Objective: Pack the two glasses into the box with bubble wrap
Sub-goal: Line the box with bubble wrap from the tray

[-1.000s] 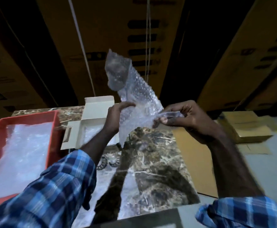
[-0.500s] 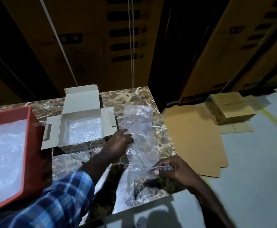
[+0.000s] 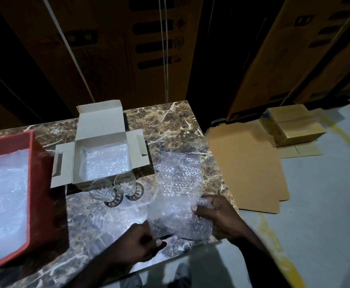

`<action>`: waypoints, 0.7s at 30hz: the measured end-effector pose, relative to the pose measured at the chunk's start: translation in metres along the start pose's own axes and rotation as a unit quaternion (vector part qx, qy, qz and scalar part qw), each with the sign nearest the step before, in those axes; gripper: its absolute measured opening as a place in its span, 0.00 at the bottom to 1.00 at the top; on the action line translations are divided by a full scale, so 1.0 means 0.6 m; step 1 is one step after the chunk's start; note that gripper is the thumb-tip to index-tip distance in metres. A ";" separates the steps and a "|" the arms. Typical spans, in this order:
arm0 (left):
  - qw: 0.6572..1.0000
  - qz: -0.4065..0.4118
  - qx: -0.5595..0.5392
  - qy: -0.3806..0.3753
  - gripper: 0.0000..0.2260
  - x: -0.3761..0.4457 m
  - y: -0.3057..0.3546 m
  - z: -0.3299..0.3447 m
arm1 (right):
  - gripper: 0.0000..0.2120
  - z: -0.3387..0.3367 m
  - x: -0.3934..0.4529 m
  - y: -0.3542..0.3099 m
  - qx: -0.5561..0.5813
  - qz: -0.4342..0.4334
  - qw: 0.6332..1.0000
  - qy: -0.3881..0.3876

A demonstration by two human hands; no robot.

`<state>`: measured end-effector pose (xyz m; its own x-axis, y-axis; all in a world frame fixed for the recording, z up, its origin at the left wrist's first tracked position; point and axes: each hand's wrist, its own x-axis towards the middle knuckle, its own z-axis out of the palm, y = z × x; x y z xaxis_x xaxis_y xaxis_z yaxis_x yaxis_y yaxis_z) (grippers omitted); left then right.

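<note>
I see one sheet of bubble wrap (image 3: 180, 190) lying flat on the marble table (image 3: 170, 125), at about 4 o'clock from the open white box (image 3: 102, 154). My right hand (image 3: 219, 217) pinches its right edge between thumb and fingers. My left hand (image 3: 134, 244) pinches the near left corner. Two glasses (image 3: 116, 188) stand side by side just at 6 o'clock of the box, apart from the sheet. The box has one layer of bubble wrap inside. At 9 o'clock one red tray (image 3: 43, 183) holds more wrap. Two cardboard boxes (image 3: 292, 125) lie on the floor at 3 o'clock.
</note>
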<state>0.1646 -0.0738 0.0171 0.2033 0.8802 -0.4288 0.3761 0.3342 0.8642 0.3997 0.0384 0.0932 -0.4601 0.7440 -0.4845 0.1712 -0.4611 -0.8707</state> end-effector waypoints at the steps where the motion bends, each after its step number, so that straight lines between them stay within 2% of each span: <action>1: 0.999 -0.003 -0.037 0.008 0.14 -0.004 -0.006 0.002 | 0.05 0.000 0.014 0.002 0.031 0.002 0.999 0.019; 2: 0.994 -0.018 -0.107 0.017 0.13 -0.008 0.000 0.003 | 0.07 0.004 0.022 -0.006 0.068 0.009 0.997 0.041; 3: 0.990 -0.017 -0.131 0.052 0.14 -0.007 -0.001 0.004 | 0.07 0.004 0.036 -0.004 0.108 0.020 0.992 0.058; 5: 0.964 -0.039 -0.228 0.127 0.23 0.002 -0.003 0.007 | 0.07 0.001 0.054 0.007 0.213 0.073 0.972 0.072; 6: 0.953 -0.053 -0.257 0.149 0.24 0.004 0.004 0.008 | 0.07 0.000 0.057 0.014 0.244 0.105 0.962 0.066; 9: 0.958 -0.045 -0.224 0.175 0.19 0.018 -0.002 0.009 | 0.06 -0.006 0.066 0.072 0.232 0.168 0.957 0.040; 11: 0.968 -0.037 -0.143 0.201 0.17 0.029 -0.020 0.004 | 0.04 0.001 0.062 0.108 0.186 0.175 0.966 0.035; 12: 0.973 -0.033 -0.087 0.211 0.17 0.035 -0.026 0.002 | 0.02 0.007 0.060 0.121 0.171 0.167 0.970 0.041; 14: 0.972 -0.035 -0.011 0.232 0.15 0.046 -0.038 -0.002 | 0.05 0.017 0.060 0.137 0.160 0.136 0.976 0.062; 17: 0.965 -0.022 0.043 0.256 0.14 0.059 -0.048 -0.004 | 0.10 0.012 0.073 0.154 0.124 0.095 0.980 0.121; 21: 0.965 -0.029 0.061 0.252 0.14 0.067 -0.052 -0.006 | 0.13 -0.001 0.073 0.180 0.098 0.083 0.980 0.149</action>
<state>0.1576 -0.0477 -0.0262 -0.2753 0.9238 -0.2659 0.4842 0.3722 0.7919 0.3985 0.0219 -0.0220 -0.1601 0.7458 -0.6466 0.0378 -0.6500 -0.7590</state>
